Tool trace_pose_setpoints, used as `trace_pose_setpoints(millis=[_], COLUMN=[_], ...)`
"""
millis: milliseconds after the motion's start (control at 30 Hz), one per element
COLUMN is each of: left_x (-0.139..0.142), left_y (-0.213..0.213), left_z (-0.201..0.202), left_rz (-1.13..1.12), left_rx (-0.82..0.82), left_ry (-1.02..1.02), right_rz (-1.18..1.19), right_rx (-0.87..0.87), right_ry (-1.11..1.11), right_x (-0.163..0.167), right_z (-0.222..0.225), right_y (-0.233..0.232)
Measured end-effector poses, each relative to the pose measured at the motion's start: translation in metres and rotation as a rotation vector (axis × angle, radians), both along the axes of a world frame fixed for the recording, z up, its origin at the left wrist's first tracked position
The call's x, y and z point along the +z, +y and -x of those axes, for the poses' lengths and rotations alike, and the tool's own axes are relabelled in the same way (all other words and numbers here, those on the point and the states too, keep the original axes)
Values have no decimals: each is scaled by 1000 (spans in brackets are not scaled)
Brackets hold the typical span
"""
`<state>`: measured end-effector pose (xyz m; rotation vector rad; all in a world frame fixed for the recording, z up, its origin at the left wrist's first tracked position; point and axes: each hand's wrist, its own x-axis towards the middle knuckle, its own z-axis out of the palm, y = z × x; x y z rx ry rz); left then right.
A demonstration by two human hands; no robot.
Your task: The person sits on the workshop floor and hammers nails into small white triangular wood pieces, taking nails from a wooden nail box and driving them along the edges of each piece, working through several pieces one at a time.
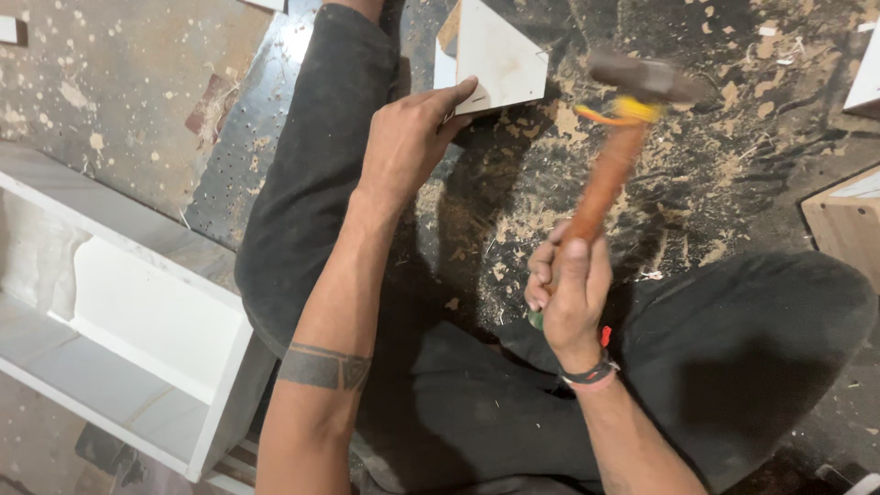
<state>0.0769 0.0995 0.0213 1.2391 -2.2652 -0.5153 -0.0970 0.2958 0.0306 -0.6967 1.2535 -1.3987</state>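
Note:
My right hand (570,286) grips the orange wooden handle of a hammer (612,151), raised and blurred, its dark metal head up and to the right of a small white board piece (500,57). My left hand (410,136) rests its fingertips on the lower left edge of that white piece, which lies on the dark floor. My legs in dark trousers frame the spot on both sides.
A white shelf unit (119,321) lies at the left. A perforated metal sheet (240,137) lies beside my left leg. Sawdust and wood chips cover the dark floor (733,128). Board corners show at the right edge (848,225).

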Motion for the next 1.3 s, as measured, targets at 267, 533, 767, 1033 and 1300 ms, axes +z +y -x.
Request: trace_pose_setpoints(millis=[267, 533, 767, 1033, 1300], left_x=[-5, -2, -13, -33, -39], left_y=[-5, -7, -8, -14, -13], left_z=[0, -2, -4, -7, -7], left_rz=[-14, -93, 75, -13, 17], left_rx=[4, 16, -32, -5, 2], left_ry=[53, 71, 108, 89, 129], right_rz=[-297, -204, 165, -92, -156], right_rx=[158, 87, -131, 105, 183], right_ry=[-4, 69, -27, 13, 257], right_x=[1, -22, -24, -26, -20], right_z=[10, -13, -12, -12, -19], right_y=[-19, -19, -11, -20, -30])
